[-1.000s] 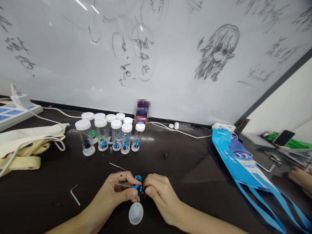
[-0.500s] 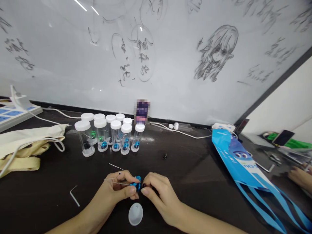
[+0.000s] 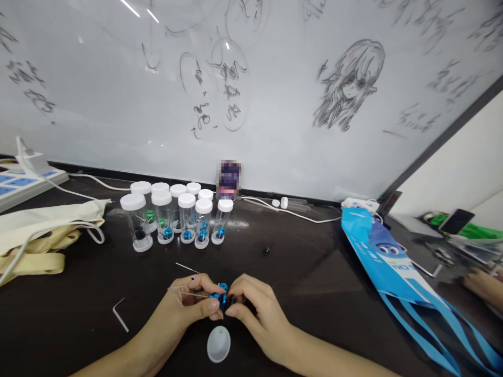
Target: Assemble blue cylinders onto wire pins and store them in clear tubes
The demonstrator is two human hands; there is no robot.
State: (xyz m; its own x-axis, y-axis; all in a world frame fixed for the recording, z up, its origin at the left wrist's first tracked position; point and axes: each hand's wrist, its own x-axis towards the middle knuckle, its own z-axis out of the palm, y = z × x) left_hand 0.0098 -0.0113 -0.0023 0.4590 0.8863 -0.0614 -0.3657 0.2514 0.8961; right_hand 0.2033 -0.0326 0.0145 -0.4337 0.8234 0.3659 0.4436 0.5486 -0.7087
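My left hand (image 3: 188, 303) pinches a small blue metal part (image 3: 223, 287) between thumb and fingers. Thin metal rods (image 3: 196, 295) stick out leftward from that grip, perhaps hex keys. Against the blue part's right side, my right hand (image 3: 257, 314) holds a small black piece (image 3: 231, 299) with thumb and forefinger; its exact kind is hidden by the fingers. Just below both hands lies a white oval cap (image 3: 218, 344) on the dark table. An L-shaped hex key (image 3: 120, 315) rests to the left.
Several clear tubes with white lids (image 3: 187, 220) stand behind my hands, small coloured parts inside. A black piece (image 3: 266, 251) lies right of them. Cloth bags (image 3: 39, 235) are at left, a blue bag (image 3: 365, 241) at right. Another person's hand (image 3: 485, 288) shows at the far right.
My right thumb and forefinger have parted slightly, so more of the black piece shows beside the blue part. The left hand has barely moved.
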